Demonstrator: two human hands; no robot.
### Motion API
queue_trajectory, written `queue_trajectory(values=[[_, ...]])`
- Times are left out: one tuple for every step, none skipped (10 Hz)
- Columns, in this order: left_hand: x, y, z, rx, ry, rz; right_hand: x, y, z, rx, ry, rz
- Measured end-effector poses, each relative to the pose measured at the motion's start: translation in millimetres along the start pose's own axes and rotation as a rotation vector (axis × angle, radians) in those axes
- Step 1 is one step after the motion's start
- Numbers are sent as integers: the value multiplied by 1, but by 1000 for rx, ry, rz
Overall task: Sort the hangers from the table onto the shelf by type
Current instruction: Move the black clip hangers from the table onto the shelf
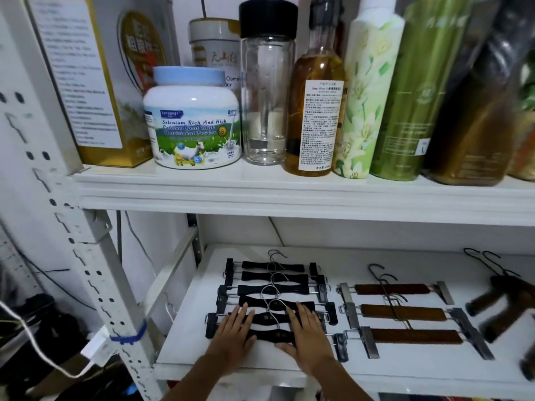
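Head view: we see the left hand (234, 332) and the right hand (307, 334) lying flat, fingers straight and slightly spread, resting on the nearest of the black hangers (273, 288) on the lower shelf (405, 371). The rest of the black row lies beyond the fingertips. Right of the right hand's fingers, apart from them, we find three brown hangers (404, 313) with metal clips; farther right lie blurred dark hangers (505, 298)
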State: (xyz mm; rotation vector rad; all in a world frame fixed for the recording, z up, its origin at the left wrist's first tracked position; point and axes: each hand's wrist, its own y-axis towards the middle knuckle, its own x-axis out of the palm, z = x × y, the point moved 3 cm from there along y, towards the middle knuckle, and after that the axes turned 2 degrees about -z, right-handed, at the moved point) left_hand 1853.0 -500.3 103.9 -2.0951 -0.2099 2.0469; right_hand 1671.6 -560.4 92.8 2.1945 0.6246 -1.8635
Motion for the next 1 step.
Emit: queue_trajectory(values=[[-1,17,-12,9,-124,55,-14,1,-3,15,85,-37]])
